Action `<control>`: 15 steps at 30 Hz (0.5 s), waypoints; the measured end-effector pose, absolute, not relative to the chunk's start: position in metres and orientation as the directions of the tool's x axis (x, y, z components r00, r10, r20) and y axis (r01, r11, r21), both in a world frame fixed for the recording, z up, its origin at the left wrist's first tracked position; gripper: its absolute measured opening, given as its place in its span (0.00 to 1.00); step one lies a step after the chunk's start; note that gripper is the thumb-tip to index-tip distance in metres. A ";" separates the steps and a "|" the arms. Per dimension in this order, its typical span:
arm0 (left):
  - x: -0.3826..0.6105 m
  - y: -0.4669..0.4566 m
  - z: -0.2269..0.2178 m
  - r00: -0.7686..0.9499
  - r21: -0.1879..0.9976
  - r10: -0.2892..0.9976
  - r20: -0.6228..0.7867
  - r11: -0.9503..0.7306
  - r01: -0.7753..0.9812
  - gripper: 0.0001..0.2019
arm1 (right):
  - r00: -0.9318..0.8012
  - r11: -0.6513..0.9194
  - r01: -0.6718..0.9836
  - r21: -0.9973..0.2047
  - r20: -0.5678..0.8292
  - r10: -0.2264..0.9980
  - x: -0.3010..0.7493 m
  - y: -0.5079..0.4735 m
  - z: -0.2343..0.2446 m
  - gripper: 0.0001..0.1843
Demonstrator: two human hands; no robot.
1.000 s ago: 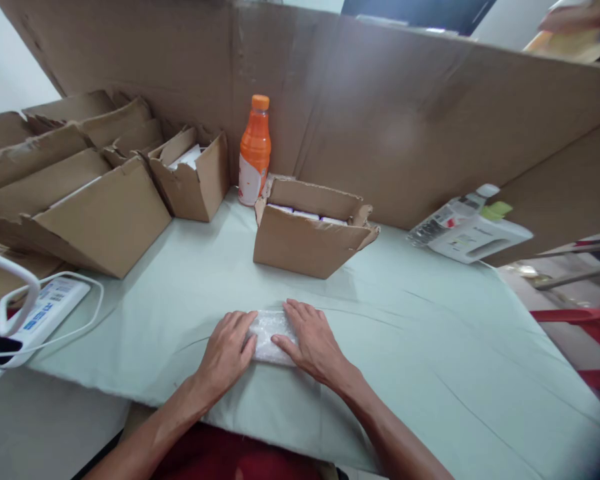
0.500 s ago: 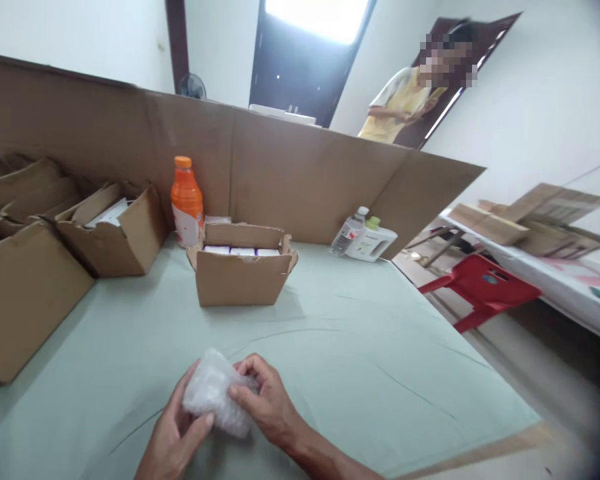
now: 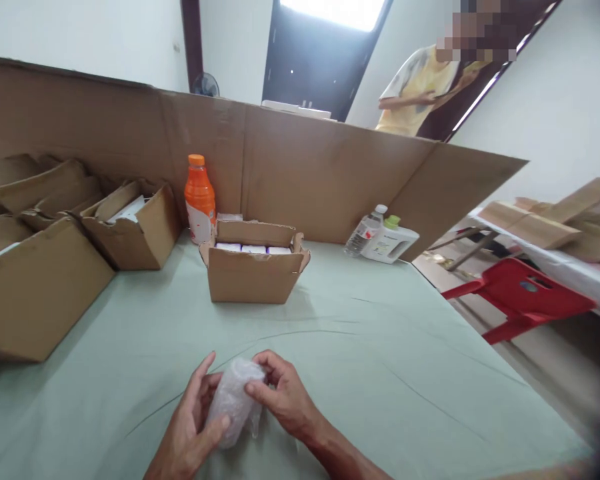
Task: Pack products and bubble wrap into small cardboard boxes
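Both of my hands hold a small bubble-wrapped packet (image 3: pixel 234 402) just above the pale green tablecloth (image 3: pixel 360 347) near the front edge. My left hand (image 3: pixel 193 427) cups the packet from the left with its thumb on the wrap. My right hand (image 3: pixel 283 397) pinches the packet's right side with curled fingers. What is inside the wrap cannot be made out. Straight ahead stands an open cardboard box (image 3: pixel 254 275) with white packs in it.
An orange drink bottle (image 3: pixel 199 199) stands behind that box. More open cardboard boxes (image 3: pixel 130 230) line the left side. A clear bottle (image 3: pixel 364 232) and a white jug (image 3: pixel 391 243) lie by the cardboard wall (image 3: pixel 320 177). A red stool (image 3: pixel 523 297) and a person in yellow (image 3: pixel 420 93) are beyond, right.
The packet lay flat on the cloth under my hands a second ago; both hands have since lifted and turned it. My head has risen, so the room beyond shows.
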State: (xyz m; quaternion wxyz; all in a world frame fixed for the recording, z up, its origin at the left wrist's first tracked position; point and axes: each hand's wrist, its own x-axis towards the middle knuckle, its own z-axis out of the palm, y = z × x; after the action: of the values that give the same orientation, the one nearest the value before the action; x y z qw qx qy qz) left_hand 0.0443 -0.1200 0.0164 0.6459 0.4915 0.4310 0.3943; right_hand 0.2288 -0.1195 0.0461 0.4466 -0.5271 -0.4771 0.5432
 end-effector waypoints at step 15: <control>0.038 -0.051 0.065 0.598 0.713 0.761 0.251 -0.563 0.418 0.38 | -0.301 0.183 0.585 -0.790 -0.002 0.954 0.302 -0.090 0.113 0.05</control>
State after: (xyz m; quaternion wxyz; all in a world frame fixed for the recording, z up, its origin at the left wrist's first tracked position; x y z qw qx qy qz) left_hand 0.0384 -0.0508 0.0650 0.3084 0.8390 0.3513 0.2784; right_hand 0.3018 -0.0901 0.1132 0.2595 -0.5314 -0.7238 0.3555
